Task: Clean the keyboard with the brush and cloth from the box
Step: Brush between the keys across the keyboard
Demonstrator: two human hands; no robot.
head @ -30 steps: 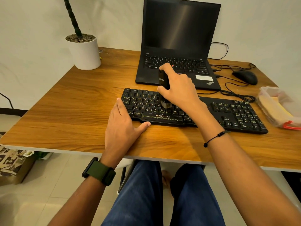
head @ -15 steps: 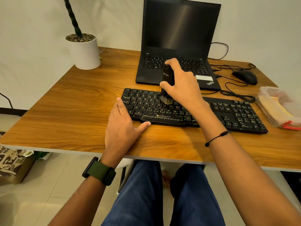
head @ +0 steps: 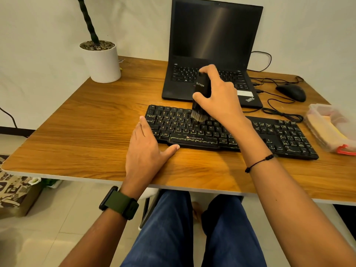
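Head view looks down on a black keyboard [head: 231,132] lying on a wooden table [head: 86,132], and everything else is placed from that keyboard. Above its upper key rows, left of its middle, the right hand [head: 217,97] grips a black brush [head: 201,91] held upright, thumb on the near side of the handle and fingers curled round the far side; the pale bristles point down and touch the keys near the number row. At the keyboard's left end the left hand [head: 148,149] lies flat on the table with fingers straight, fingertips against the left edge and the thumb stretched along the front edge below the space bar, holding nothing. Just beyond the keyboard an open laptop [head: 212,45] stands with a dark screen. Off the keyboard's right end sits a clear plastic box [head: 331,128] with a yellowish cloth [head: 323,126] folded inside it. Beyond the right end, beside the laptop, lies a black mouse [head: 290,91] with its cable looped nearby. Far beyond the left end stands a white plant pot [head: 102,62].
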